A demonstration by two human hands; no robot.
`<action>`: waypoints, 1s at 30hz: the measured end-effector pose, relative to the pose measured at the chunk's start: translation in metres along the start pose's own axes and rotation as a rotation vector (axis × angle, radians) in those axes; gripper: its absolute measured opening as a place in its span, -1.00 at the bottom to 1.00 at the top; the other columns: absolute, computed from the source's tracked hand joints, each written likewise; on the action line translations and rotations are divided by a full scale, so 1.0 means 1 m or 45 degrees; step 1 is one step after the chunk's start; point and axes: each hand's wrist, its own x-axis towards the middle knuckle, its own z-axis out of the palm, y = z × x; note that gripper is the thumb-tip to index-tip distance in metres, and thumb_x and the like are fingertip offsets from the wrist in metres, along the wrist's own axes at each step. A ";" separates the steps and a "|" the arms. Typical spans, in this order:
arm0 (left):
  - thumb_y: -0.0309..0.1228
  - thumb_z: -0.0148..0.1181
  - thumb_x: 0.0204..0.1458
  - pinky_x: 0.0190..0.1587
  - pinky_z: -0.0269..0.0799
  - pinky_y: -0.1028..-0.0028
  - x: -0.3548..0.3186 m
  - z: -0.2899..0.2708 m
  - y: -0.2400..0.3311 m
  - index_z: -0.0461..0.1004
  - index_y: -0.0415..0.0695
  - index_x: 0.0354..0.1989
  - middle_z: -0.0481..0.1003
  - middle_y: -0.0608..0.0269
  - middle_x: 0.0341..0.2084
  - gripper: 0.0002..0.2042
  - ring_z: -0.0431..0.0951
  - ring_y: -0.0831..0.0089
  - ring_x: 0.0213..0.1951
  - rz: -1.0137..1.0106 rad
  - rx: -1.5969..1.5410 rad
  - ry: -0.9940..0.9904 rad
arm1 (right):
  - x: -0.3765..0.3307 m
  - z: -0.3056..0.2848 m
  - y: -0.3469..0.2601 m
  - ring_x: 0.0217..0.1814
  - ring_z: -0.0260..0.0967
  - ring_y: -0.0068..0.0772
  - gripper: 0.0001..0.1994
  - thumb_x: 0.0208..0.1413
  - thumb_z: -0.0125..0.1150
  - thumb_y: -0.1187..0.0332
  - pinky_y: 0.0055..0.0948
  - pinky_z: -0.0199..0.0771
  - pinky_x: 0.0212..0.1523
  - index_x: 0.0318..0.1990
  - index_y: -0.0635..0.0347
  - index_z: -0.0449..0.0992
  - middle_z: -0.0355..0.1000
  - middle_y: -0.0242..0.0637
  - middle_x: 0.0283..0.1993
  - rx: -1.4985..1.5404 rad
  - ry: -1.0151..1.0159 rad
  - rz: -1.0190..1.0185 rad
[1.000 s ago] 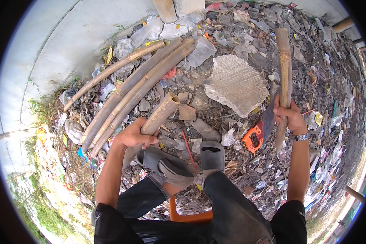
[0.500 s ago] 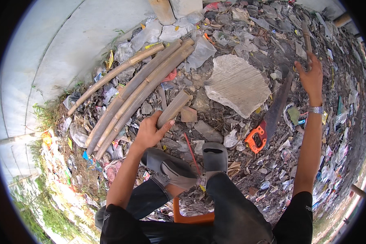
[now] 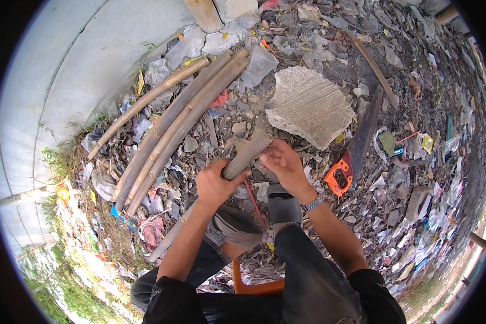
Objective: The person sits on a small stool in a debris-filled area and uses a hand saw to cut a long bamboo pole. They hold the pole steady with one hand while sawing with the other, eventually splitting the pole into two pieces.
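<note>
A short piece of bamboo (image 3: 248, 156) slants up and to the right in front of my knees. My left hand (image 3: 216, 181) is wrapped round its lower end, thumb on top. At the upper end my right hand (image 3: 282, 166), with a metal watch on the wrist, has its curled fingers against the bamboo's side. Right of that hand a handsaw (image 3: 340, 178) with an orange handle lies on the ground, its dark blade pointing away. A flat slab of rough grey stone (image 3: 310, 108) lies just beyond the bamboo piece.
Several long bamboo poles (image 3: 170, 124) lie side by side at the left, near a pale wall (image 3: 70, 70). A split bamboo strip (image 3: 372, 67) rests beyond the saw. Plastic scraps and rubble cover the ground. Part of an orange stool (image 3: 254, 286) shows beneath me.
My right hand has come back from the far right to the short bamboo piece, its fingers now curled. The bamboo strip near that hand now lies slanted on the ground, farther left.
</note>
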 end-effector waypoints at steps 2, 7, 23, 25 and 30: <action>0.09 0.60 -0.22 -0.39 0.55 0.20 -0.006 0.005 0.003 0.62 -0.17 -0.25 0.62 0.00 -0.51 -0.43 0.68 0.02 -0.45 0.003 0.006 0.069 | -0.001 0.004 0.006 -0.01 0.51 -0.53 -0.61 0.29 0.35 0.37 -0.48 0.57 0.00 0.16 0.28 0.38 0.54 -0.27 -0.03 0.015 0.085 -0.069; 0.01 0.60 -0.19 -0.34 0.57 0.25 -0.013 -0.006 0.007 0.63 -0.19 -0.21 0.62 0.01 -0.48 -0.47 0.68 0.06 -0.44 0.099 -0.187 0.059 | -0.005 0.008 0.008 -0.01 0.48 -0.56 -0.65 0.30 0.31 0.46 -0.45 0.53 0.01 0.16 0.31 0.37 0.52 -0.29 -0.01 -0.028 0.137 -0.203; -0.24 0.51 -0.12 -0.44 0.44 0.27 -0.030 -0.041 -0.021 0.63 -0.33 -0.38 0.51 -0.03 -0.66 -0.65 0.57 0.18 -0.60 -0.095 -0.106 -0.169 | -0.115 -0.053 0.055 -0.29 0.59 -0.41 -0.70 0.06 0.38 0.56 -0.39 0.57 -0.23 -0.02 0.22 0.56 0.57 -0.22 -0.20 -0.990 0.818 -0.268; -0.23 0.50 -0.09 -0.45 0.43 0.27 -0.028 -0.051 -0.021 0.61 -0.34 -0.38 0.52 -0.01 -0.68 -0.64 0.57 0.18 -0.61 -0.099 -0.085 -0.099 | -0.135 -0.096 0.061 -0.35 0.60 -0.36 -0.74 0.04 0.36 0.56 -0.36 0.56 -0.29 -0.09 0.19 0.58 0.56 -0.23 -0.23 -1.116 1.073 -0.290; -0.17 0.51 -0.07 -0.46 0.40 0.21 -0.030 -0.083 -0.019 0.59 -0.32 -0.38 0.49 -0.04 -0.68 -0.61 0.54 0.08 -0.60 -0.043 0.023 0.135 | -0.175 -0.266 0.057 -0.24 0.60 -0.26 -0.67 0.02 0.35 0.46 -0.24 0.56 -0.18 -0.01 0.15 0.54 0.59 -0.15 -0.10 -1.262 1.753 -0.261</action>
